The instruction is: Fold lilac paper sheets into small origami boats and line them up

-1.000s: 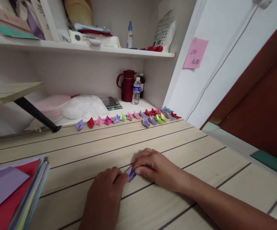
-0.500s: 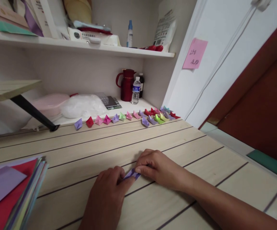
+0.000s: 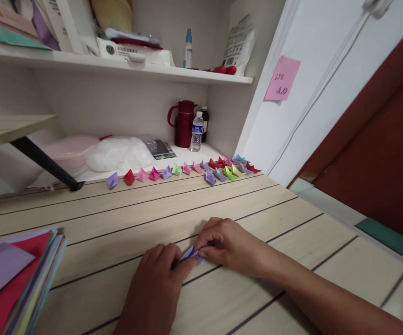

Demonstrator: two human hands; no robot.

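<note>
A small piece of folded purple paper [image 3: 188, 254] lies low over the wooden tabletop, mostly covered by my fingers. My left hand [image 3: 163, 270] pinches its left end between thumb and fingers. At the other end, the thumb and bent fingers of my right hand [image 3: 218, 242] close on the paper's edge. Its full shape is hidden. Beyond my hands, several folded paper boats stand along the table's back edge, among them a purple boat [image 3: 112, 180], a red boat [image 3: 129, 177] and a yellow-green boat [image 3: 230, 173].
A stack of coloured paper [image 3: 41, 274] sits at the left, a purple sheet [image 3: 2, 270] on top. Behind the table, a white shelf [image 3: 117, 65] holds packages; below it stand a red jug [image 3: 184, 124] and a water bottle [image 3: 197, 132]. A black bracket leg [image 3: 48, 163] meets the tabletop at left.
My right fingers have shifted slightly on the purple paper, and a raised fold now shows between my hands. My left hand keeps its pinch. The view has moved slightly.
</note>
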